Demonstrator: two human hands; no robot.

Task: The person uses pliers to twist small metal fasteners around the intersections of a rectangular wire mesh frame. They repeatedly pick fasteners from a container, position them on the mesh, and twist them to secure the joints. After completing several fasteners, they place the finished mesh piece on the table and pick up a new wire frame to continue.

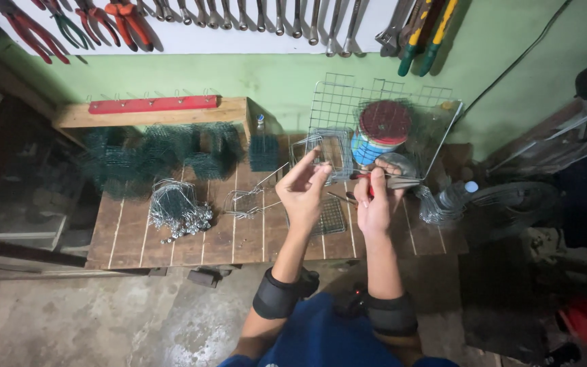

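While the left hand (305,188) pinched the near edge of a small wire mesh cage (327,151) between thumb and fingertips, the right hand (377,201) was closed around red-handled pliers (377,181), nose pointing away from the left hand toward the right. The cage sat just above the left fingertips, held off the tabletop (239,238), its far side in front of a large upright mesh panel (382,102). A tin with a red lid (383,132) stood just beyond the right hand, behind the mesh. A flat mesh piece (332,216) lay just below and between the two hands. Left of the left hand: loose bent wire frames (246,200), then a bundle of wire hooks (174,207), then dark green mesh blocks (164,153) further out. A clear plastic bottle (455,195) lay to the right of the right hand.

Judgement on doing this well: the step looked like joining or crimping wire on the cage. Keep the left pinch close to the joint so the mesh doesn't flex. Bring the plier nose square to the wire, not angled. Squeeze once, firmly; repeated nibbling work-hardens thin wire. Keep the left fingertips clear of the plier tips and cut ends. Couldn't tell whether the pliers were touching the cage at that point.
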